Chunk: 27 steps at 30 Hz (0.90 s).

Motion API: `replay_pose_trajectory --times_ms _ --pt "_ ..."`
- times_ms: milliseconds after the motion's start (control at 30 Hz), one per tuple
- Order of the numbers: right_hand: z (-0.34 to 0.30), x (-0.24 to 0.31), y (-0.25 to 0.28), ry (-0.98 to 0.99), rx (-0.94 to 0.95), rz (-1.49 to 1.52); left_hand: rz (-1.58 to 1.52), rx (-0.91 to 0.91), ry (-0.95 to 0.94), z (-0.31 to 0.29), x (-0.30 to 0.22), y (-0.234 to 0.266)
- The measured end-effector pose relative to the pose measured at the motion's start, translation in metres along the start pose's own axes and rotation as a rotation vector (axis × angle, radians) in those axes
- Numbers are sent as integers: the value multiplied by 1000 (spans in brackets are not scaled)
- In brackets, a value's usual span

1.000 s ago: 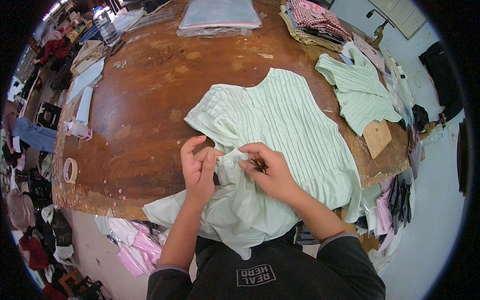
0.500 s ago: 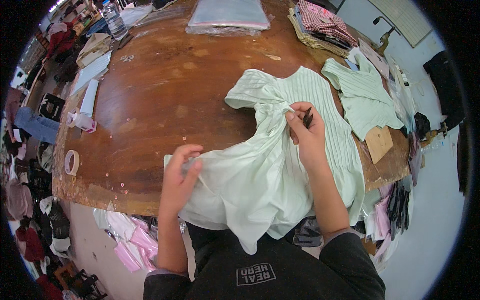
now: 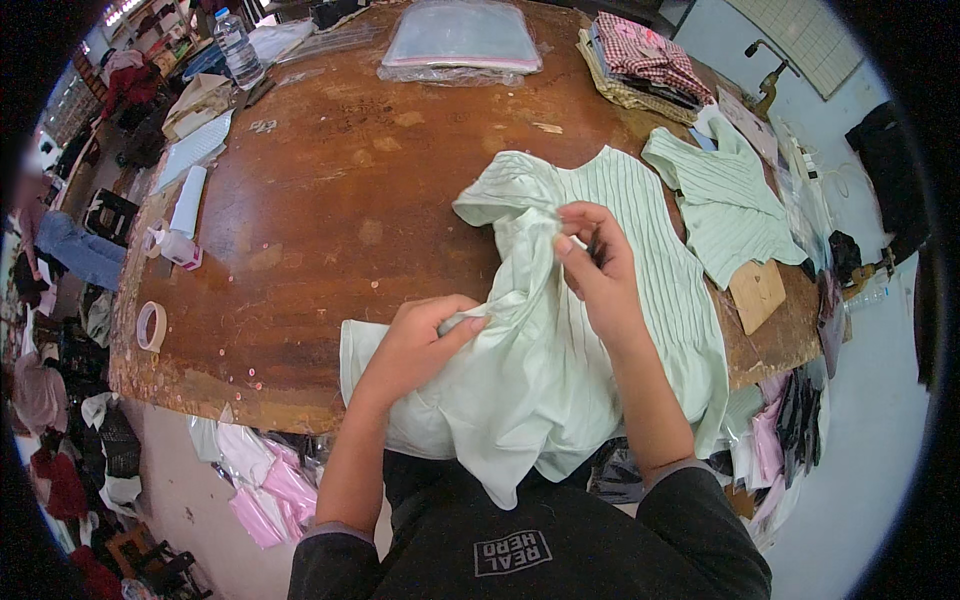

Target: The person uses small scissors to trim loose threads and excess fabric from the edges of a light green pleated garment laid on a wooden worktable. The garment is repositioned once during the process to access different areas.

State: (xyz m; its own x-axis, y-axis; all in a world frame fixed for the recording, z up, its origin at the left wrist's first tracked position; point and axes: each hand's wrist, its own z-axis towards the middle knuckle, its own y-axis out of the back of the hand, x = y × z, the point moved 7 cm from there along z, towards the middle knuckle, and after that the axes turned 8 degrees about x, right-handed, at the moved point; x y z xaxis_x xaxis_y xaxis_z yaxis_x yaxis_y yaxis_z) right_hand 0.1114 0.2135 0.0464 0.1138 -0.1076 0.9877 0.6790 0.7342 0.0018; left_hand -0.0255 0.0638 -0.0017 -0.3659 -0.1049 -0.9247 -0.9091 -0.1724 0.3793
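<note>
A pale green pleated blouse (image 3: pixel 650 270) lies bunched at the table's near edge and hangs partly over it. My left hand (image 3: pixel 425 345) is closed on a gathered fold of the cloth, thumb against fingers. Higher up, near the short sleeve (image 3: pixel 515 185), my right hand (image 3: pixel 600 265) pinches the same blouse between thumb and forefinger. A small dark pointed tool (image 3: pixel 597 252) is tucked in the right palm; its kind is mostly hidden by the fingers. A second pale green pleated blouse (image 3: pixel 725 195) lies flat farther right.
The wooden table (image 3: pixel 330 200) carries a tape roll (image 3: pixel 151 327), a white bottle (image 3: pixel 178 248), a water bottle (image 3: pixel 237 50), clear plastic bags (image 3: pixel 460 40) and folded checked clothes (image 3: pixel 650 55). A tan card (image 3: pixel 758 295) lies at right. Pink packets (image 3: pixel 265 490) sit below the edge.
My left hand has moved right and up, from resting open on the cloth to gripping a fold. My right hand has shifted slightly left, and the dark tool now shows less.
</note>
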Motion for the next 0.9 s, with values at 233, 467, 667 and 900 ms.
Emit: replay_pose_trajectory --times_ms 233,467,667,900 --pt "-49 -21 26 2 108 -786 33 -637 154 -67 42 83" --pt "-75 -70 51 -176 125 -1302 242 -638 240 -95 60 117" --pt "-66 -72 45 -97 196 -1360 259 -300 313 -96 62 112" --pt "-20 -80 54 13 191 -1349 239 -195 287 -95 88 115"
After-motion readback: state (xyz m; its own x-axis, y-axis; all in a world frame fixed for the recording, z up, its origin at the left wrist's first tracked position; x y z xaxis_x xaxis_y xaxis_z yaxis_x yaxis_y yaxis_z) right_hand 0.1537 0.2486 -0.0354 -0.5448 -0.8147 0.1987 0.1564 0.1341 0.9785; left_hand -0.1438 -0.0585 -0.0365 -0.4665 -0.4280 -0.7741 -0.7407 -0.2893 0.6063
